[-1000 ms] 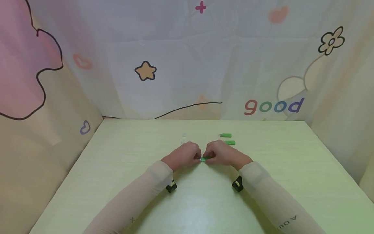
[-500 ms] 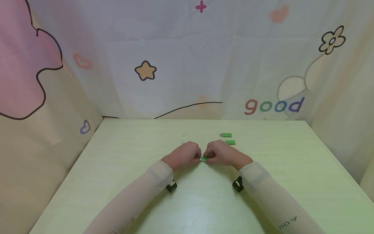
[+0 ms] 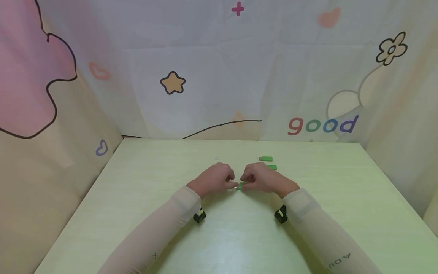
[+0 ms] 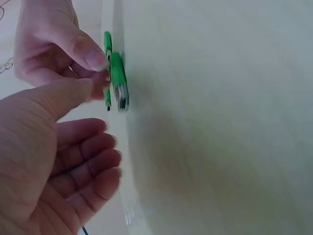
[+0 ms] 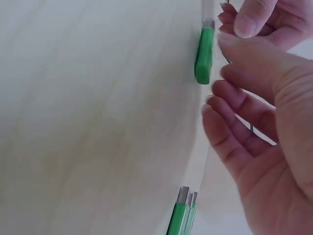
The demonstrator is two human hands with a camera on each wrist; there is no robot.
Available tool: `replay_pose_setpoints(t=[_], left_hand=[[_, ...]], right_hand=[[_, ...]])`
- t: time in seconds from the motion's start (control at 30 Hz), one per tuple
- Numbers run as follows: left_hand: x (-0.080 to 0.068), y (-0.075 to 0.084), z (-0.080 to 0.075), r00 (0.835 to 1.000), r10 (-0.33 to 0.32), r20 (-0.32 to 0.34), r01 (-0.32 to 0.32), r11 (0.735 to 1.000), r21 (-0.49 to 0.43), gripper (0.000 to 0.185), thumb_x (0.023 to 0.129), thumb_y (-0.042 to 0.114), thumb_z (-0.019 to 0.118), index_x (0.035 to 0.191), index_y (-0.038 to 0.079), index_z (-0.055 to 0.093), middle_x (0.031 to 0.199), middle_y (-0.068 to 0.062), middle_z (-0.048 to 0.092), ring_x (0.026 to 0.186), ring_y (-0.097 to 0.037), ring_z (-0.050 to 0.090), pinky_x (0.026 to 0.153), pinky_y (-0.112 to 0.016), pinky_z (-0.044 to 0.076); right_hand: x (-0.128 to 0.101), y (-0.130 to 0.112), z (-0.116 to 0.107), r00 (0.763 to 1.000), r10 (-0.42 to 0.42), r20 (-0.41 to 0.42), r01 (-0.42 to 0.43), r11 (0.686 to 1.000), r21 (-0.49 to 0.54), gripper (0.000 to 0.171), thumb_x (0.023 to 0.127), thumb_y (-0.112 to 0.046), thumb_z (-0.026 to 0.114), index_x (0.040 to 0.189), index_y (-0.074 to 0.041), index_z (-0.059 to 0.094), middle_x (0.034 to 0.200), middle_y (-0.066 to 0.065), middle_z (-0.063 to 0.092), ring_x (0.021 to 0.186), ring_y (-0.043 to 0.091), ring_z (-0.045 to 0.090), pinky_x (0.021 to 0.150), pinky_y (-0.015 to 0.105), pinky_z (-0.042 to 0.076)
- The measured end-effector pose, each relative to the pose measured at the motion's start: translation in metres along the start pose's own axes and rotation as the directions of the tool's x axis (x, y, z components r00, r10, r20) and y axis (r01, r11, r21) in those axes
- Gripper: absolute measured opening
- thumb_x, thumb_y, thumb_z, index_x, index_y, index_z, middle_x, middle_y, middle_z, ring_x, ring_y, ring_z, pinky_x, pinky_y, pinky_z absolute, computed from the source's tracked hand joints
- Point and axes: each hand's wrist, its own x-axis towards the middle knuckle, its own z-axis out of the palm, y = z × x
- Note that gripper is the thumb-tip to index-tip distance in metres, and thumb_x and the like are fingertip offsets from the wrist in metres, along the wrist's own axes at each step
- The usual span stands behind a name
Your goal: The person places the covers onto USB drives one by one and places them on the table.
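- The left hand (image 3: 213,179) and the right hand (image 3: 261,179) meet knuckle to knuckle at the middle of the pale green surface (image 3: 137,198), with a small green USB stick (image 3: 240,185) lying between their fingertips.
- In the left wrist view the USB stick (image 4: 117,81) lies flat on the surface with its metal plug bare. The right hand's thumb (image 4: 90,54) touches its green body, while the left hand's fingers hang loosely bent just beside it — holding nothing.
- In the right wrist view the same stick (image 5: 204,49) sits just off the right hand's thumb tip; whether the right hand truly pinches it or only touches it, I cannot tell.
- Two more green sticks (image 3: 268,163) lie side by side just beyond the right hand — their plugs show in the right wrist view (image 5: 183,213).
- A small white cap (image 3: 217,158) rests on the surface beyond the left hand, apart from it.
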Motion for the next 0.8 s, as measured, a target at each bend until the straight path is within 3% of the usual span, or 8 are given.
replay_pose_setpoints(t=[0.23,0.47,0.8], left_hand=[[-0.006,-0.015,-0.013,0.997,0.004,-0.078,0.001,0.999,0.054,0.023,0.097,0.027,0.070,0.108,0.007,0.076,0.101,-0.004,0.069,0.089,-0.016,0.061,0.085,-0.031,0.055],[-0.010,-0.038,-0.016,0.995,-0.041,-0.095,0.052,0.992,0.115,0.021,0.095,0.018,0.070,0.111,0.006,0.074,0.105,-0.006,0.066,0.097,-0.021,0.060,0.095,-0.035,0.053],[-0.007,-0.055,-0.016,0.995,-0.069,-0.076,0.082,0.979,0.186,0.023,0.095,0.014,0.066,0.115,0.005,0.073,0.114,-0.008,0.066,0.107,-0.026,0.062,0.101,-0.038,0.052]], right_hand=[[-0.003,0.010,-0.013,0.993,0.090,-0.074,-0.096,0.992,-0.082,0.015,0.088,-0.020,0.079,0.101,-0.014,0.082,0.095,-0.004,0.073,0.085,0.011,0.064,0.078,0.030,0.056],[-0.013,0.022,-0.032,0.982,0.172,-0.085,-0.183,0.971,-0.156,0.019,0.087,-0.017,0.078,0.104,-0.008,0.080,0.103,0.004,0.072,0.094,0.023,0.068,0.089,0.042,0.059],[-0.019,0.037,-0.045,0.961,0.276,-0.029,-0.277,0.947,-0.160,0.018,0.085,-0.017,0.078,0.101,-0.009,0.078,0.098,0.003,0.070,0.088,0.021,0.061,0.085,0.040,0.056]])
